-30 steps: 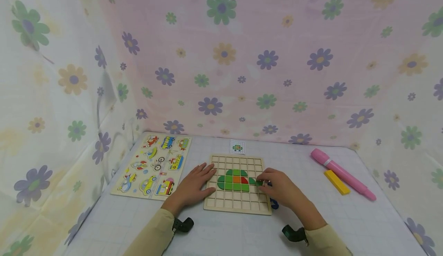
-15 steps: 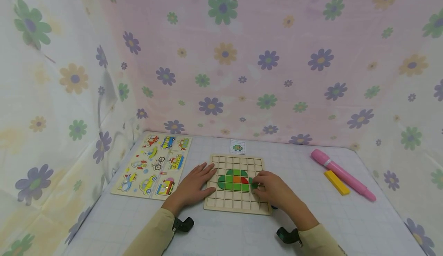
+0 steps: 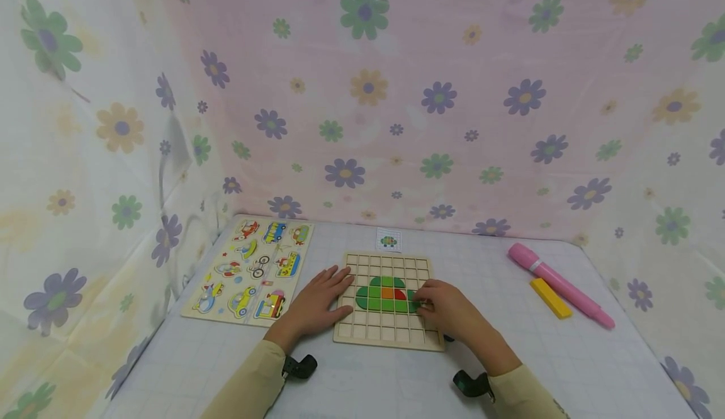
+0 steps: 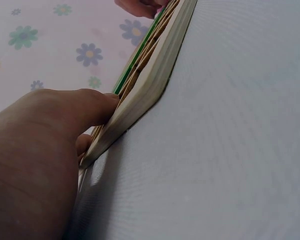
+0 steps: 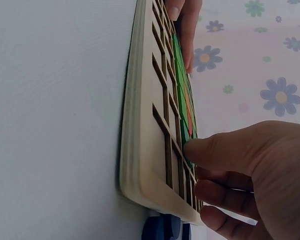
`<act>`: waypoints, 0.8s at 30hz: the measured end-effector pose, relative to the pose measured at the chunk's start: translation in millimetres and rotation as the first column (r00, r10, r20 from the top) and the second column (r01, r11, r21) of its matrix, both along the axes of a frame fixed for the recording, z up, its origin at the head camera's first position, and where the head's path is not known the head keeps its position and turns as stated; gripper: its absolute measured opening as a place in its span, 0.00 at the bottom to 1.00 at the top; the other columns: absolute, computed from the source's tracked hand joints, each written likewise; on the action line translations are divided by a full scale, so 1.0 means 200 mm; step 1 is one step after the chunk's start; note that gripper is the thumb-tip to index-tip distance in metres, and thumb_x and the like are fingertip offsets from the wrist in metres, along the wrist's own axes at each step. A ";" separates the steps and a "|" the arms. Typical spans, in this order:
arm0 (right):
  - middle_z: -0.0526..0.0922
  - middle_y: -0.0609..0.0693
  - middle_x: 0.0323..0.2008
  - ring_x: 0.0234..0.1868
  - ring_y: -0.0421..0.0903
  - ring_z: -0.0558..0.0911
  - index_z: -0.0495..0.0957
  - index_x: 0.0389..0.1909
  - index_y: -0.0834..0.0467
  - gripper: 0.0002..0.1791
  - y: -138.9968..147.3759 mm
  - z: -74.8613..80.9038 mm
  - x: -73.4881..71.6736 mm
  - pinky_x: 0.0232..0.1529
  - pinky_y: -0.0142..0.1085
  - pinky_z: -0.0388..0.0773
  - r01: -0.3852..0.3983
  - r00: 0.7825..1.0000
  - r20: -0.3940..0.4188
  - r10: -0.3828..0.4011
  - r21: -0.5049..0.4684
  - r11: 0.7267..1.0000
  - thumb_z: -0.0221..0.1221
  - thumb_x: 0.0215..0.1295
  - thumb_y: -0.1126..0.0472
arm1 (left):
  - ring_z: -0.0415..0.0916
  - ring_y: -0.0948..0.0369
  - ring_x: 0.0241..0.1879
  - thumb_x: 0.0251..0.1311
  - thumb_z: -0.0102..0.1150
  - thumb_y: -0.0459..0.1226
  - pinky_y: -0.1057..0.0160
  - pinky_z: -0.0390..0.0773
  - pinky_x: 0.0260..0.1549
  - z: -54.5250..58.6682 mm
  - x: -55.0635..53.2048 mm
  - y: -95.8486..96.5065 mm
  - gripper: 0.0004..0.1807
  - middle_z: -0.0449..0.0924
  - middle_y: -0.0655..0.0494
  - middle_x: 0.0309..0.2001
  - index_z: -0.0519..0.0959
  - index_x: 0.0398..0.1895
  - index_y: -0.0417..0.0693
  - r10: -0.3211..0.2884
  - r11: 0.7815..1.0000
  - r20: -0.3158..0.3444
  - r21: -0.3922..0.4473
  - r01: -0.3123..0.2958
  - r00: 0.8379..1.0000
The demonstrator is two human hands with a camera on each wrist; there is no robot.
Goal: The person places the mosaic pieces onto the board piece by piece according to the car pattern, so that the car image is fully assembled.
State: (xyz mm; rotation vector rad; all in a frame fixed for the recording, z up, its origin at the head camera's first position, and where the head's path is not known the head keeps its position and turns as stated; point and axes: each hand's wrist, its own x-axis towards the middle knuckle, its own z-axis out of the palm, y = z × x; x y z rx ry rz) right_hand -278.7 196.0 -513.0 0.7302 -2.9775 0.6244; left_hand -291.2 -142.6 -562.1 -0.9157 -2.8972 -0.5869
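A wooden grid board [image 3: 391,338] lies on the table in the head view, with green, orange and red tiles [image 3: 387,294] forming a shape in its middle cells. My left hand [image 3: 320,302] rests on the board's left edge, fingers spread and straight; its thumb lies over the rim in the left wrist view. At the right end of the shape, my right hand [image 3: 450,309] pinches a dark green tile [image 3: 412,306] with thumb and bent fingers. In the right wrist view the thumb tip [image 5: 195,152] touches green at the cell, and the fingers partly hide it.
Dark blue pieces [image 5: 162,227] sit by the board's right edge. A small picture card [image 3: 389,240] lies behind the board. To the left is a vehicle puzzle board [image 3: 226,320]. A pink marker-shaped tube [image 3: 569,288] and a yellow block [image 3: 551,298] lie at the right.
My right hand has moved left with the dark green tile, which now lies flat in line with the shape's lower row. The left hand has stayed in place.
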 end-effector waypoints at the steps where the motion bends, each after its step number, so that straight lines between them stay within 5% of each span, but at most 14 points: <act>1: 0.84 0.41 0.42 0.39 0.39 0.78 0.91 0.42 0.51 0.09 0.00 0.00 0.00 0.46 0.41 0.86 -0.004 1.000 -0.004 0.004 0.003 1.000 0.77 0.64 0.66 | 0.47 0.49 0.86 0.78 0.54 0.59 0.49 0.47 0.84 0.00 0.00 0.00 0.41 0.55 0.54 0.86 0.64 0.86 0.49 0.000 1.000 0.001 0.001 0.000 1.000; 15: 0.84 0.40 0.39 0.41 0.39 0.80 0.90 0.40 0.51 0.09 0.00 -0.01 -0.02 0.48 0.42 0.87 -0.003 1.000 -0.003 0.003 0.008 1.000 0.76 0.64 0.67 | 0.47 0.49 0.86 0.78 0.54 0.59 0.49 0.47 0.84 -0.01 -0.01 -0.01 0.41 0.56 0.54 0.86 0.64 0.86 0.49 -0.012 1.000 -0.005 0.017 0.012 1.000; 24: 0.83 0.41 0.38 0.40 0.42 0.80 0.90 0.47 0.57 0.10 0.12 0.08 -0.04 0.41 0.42 0.86 0.030 0.998 -0.060 -0.033 -0.058 0.998 0.74 0.66 0.69 | 0.46 0.50 0.86 0.78 0.53 0.59 0.50 0.46 0.84 -0.01 -0.01 -0.01 0.42 0.55 0.54 0.86 0.63 0.86 0.50 -0.007 1.000 0.007 0.003 0.007 1.000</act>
